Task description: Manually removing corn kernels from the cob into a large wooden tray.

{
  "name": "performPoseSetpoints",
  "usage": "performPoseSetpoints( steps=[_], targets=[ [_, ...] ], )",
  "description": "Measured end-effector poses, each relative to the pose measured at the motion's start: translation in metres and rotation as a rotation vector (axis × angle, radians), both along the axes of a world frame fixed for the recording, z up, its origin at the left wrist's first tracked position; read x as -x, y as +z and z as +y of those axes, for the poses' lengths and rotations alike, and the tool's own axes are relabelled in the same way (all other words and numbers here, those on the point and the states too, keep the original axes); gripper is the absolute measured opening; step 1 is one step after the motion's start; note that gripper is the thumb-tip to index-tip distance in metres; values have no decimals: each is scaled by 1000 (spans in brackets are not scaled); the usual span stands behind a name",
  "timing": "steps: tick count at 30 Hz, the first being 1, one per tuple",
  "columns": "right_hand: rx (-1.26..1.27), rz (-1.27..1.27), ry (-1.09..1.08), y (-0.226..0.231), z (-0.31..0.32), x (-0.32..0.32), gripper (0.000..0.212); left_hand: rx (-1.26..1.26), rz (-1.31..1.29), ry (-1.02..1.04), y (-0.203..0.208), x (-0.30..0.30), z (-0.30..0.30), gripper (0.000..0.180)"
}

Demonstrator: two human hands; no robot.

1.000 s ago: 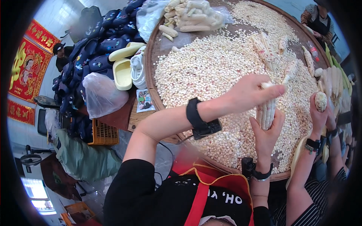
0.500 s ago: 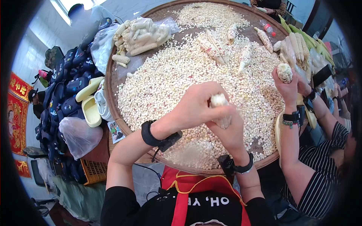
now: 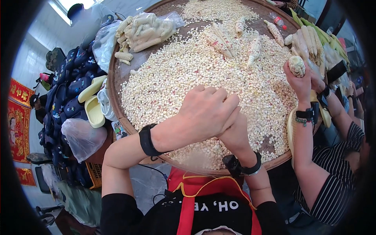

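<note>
Both my hands are closed together above a wide layer of loose corn kernels [image 3: 168,94] on a large round tray [image 3: 112,92]. My left hand [image 3: 207,111] lies knuckles up over my right hand [image 3: 237,135], its fingers curled tight. The corn cob between them is covered by my fingers now; half a second ago its pale end showed. Beyond my hands, partly stripped cobs [image 3: 219,41] with reddish specks rest on the kernels. Another such cob [image 3: 253,51] lies just to their right.
At right, a co-worker's hands grip a corn cob [image 3: 297,66] over the tray's edge. A plastic bag of bare cobs [image 3: 152,33] sits far left on the tray. Bare cobs [image 3: 309,45] and a small bottle [image 3: 279,21] are far right. Yellow clogs [image 3: 94,111] stand left of the tray.
My left hand has rolled over, knuckles up, and now hides the cob end that showed between my hands. The view has shifted slightly. The co-worker still holds a cob.
</note>
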State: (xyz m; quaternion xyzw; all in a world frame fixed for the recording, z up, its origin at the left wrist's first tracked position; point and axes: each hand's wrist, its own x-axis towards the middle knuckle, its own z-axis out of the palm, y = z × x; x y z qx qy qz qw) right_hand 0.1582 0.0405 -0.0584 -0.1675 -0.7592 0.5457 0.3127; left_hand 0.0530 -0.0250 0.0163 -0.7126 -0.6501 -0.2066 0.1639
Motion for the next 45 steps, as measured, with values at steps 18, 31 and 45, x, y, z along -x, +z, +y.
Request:
performPoseSetpoints(
  steps=[18, 31, 45],
  targets=[
    [113, 10, 138, 13, -17, 25, 19, -92, 1, 70, 5, 16, -18, 24],
    [-276, 96, 74, -18, -15, 17, 31, 197, -236, -135, -25, 29, -16, 19],
    [-185, -67, 38, -21, -8, 21, 32, 266, -405, -157, -41, 42, 0, 24]
  ],
)
